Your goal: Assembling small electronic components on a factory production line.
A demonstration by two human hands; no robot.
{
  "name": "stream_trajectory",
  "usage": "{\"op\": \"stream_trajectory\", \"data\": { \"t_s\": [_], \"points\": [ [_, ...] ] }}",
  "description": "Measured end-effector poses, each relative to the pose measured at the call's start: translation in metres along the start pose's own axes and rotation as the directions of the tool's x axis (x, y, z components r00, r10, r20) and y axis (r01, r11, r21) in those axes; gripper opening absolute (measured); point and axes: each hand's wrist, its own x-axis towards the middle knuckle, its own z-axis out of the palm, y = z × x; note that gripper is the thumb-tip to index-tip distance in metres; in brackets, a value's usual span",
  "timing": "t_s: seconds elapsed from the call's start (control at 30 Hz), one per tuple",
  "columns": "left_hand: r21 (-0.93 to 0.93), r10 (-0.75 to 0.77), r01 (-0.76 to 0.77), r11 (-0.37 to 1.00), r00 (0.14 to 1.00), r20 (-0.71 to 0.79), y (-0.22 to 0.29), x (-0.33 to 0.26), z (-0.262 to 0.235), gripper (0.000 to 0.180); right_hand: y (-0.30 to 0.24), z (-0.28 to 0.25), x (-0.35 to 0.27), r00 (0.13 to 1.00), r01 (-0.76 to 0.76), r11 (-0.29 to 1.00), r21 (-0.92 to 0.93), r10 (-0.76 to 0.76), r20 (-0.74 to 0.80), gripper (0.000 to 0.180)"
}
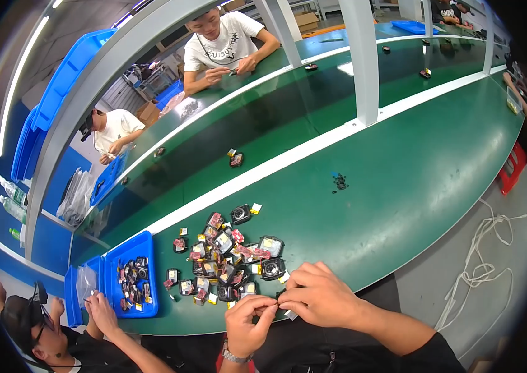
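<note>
Near the front edge of the table, my left hand and my right hand meet with their fingertips pinched together. Between them is a small black piece, mostly hidden by the fingers, so its exact kind cannot be made out. Just beyond my hands lies a pile of small black-cased electronic units with red circuit boards and yellow-and-white battery-like packs attached. One black unit with a round lens-like front rests closest to my right hand.
A blue tray of similar units stands left of the pile, beside a co-worker's hands. Tiny dark parts lie farther right on the green table. A white rail and grey post border a belt with scattered units.
</note>
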Motion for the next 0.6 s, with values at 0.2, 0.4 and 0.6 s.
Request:
{"op": "stream_trajectory", "data": {
  "t_s": [0.2,0.4,0.6],
  "points": [
    [0.007,0.013,-0.013,1.000,0.999,0.046,-0.0006,-0.0002,-0.0022,0.009,0.0015,-0.0007,-0.0010,1.000,0.011,1.000,0.016,-0.011,-0.002,0.009],
    [-0.023,0.004,-0.003,1.000,0.999,0.034,-0.0012,-0.0004,-0.0031,0.011,0.0008,-0.0032,-0.0003,0.998,0.021,0.999,0.025,-0.022,0.051,0.008],
    [0.039,0.074,-0.078,0.996,0.994,0.083,0.0030,0.0034,-0.0050,0.012,-0.0008,-0.0052,-0.0003,0.995,0.010,1.000,0.013,-0.012,0.103,0.011]
  ]
}}
